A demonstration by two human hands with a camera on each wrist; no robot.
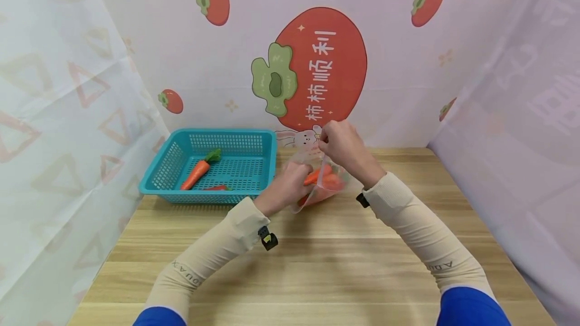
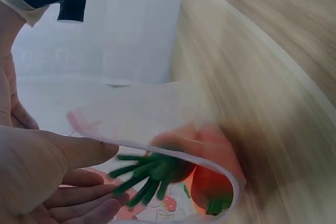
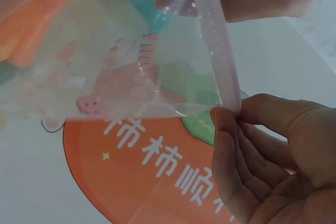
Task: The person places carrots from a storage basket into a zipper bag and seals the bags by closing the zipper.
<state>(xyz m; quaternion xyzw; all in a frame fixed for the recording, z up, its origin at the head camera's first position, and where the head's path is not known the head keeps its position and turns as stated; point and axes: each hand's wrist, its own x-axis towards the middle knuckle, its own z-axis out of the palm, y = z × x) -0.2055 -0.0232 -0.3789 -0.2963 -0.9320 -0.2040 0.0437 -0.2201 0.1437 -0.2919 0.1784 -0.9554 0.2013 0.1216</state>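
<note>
A clear plastic bag (image 1: 339,181) with a pale rim stands open on its side by the table's back, with several orange carrots (image 1: 312,178) inside it. My right hand (image 1: 341,147) pinches one corner of that rim between thumb and fingers, seen closely in the right wrist view. At the bag's mouth is my left hand (image 1: 290,185), its thumb and fingers apart and fairly straight in the left wrist view. The green leafy top (image 2: 149,174) of one carrot lies inside the mouth, its leaf tips right at my left fingertips.
To the left stands a teal plastic basket (image 1: 267,165). In it lie a leafy-topped carrot (image 1: 196,175) and a red-orange piece (image 1: 218,188), partly hidden by the front rim. A printed cloth backdrop (image 1: 389,89) rises behind the wooden table (image 1: 317,275).
</note>
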